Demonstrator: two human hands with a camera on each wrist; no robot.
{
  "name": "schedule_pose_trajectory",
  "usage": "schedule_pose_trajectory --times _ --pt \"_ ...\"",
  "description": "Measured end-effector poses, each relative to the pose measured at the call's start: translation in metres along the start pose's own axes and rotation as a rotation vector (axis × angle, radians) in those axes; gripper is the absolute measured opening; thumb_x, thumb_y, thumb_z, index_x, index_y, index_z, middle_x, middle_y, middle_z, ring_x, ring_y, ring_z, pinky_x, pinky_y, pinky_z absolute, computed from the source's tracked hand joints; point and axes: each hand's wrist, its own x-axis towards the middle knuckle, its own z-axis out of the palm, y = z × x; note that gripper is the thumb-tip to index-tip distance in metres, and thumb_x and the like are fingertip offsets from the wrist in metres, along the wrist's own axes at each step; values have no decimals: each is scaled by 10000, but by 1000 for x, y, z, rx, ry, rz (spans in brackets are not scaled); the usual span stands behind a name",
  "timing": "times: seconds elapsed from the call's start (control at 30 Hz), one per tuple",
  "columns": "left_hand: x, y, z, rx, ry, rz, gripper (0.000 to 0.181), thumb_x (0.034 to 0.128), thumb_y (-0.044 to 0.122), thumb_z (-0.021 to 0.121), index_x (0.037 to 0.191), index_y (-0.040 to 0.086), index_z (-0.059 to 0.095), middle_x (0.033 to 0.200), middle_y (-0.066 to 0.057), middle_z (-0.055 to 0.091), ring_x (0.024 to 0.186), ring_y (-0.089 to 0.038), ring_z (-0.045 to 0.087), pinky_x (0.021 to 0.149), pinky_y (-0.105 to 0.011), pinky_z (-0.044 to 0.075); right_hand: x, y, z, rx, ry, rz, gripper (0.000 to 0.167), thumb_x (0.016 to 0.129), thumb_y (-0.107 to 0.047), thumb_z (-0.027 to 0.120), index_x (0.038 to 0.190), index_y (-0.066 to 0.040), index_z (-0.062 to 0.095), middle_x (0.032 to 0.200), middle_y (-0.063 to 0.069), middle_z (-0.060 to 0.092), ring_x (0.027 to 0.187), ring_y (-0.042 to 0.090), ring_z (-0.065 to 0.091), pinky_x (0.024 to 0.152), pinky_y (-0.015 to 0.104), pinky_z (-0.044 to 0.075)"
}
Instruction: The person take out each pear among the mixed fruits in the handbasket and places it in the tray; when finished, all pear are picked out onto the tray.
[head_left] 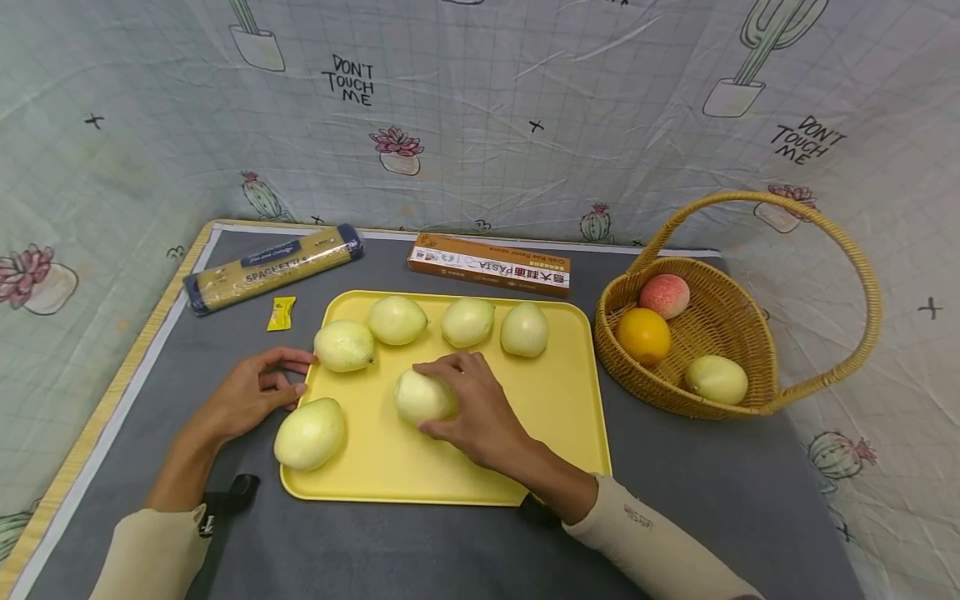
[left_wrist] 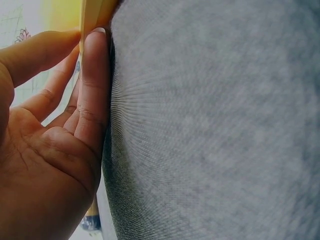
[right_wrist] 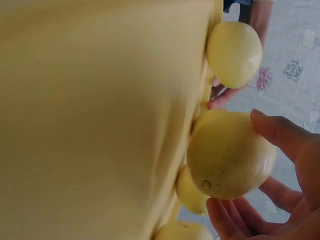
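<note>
A yellow tray lies on the dark grey table with several small pale yellow-green melons on it. My right hand grips one melon over the tray's middle, thumb on one side and fingers on the other. In the right wrist view the held melon shows brown specks; whether it touches the tray I cannot tell. At the tray's left rim, my left hand pinches the edge between thumb and fingers. Near it are a melon behind and another melon in front.
A wicker basket with a tall handle stands at right, holding a peach, an orange and a melon. Behind the tray lie a spaghetti packet, a pasta box and a small yellow packet.
</note>
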Motion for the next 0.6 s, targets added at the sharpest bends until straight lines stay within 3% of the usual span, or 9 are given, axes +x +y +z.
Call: schedule_pose_trajectory --times 0.3,0.6 --pt "0 1 0 2 1 2 416 1031 72 698 1413 -31 573 1299 -289 626 723 -143 709 703 -302 606 6 -6 7 -80 -93 14 678 821 -258 951 1440 -213 678 1338 36 622 1192 215 535 1013 406 498" --pt "-1 0 1 -13 3 28 400 1031 66 695 1401 -36 580 1270 -272 633 705 -158 704 692 -298 596 11 -5 8 -118 -128 4 705 843 -317 933 1478 -211 646 1363 41 626 1201 219 528 1024 404 480"
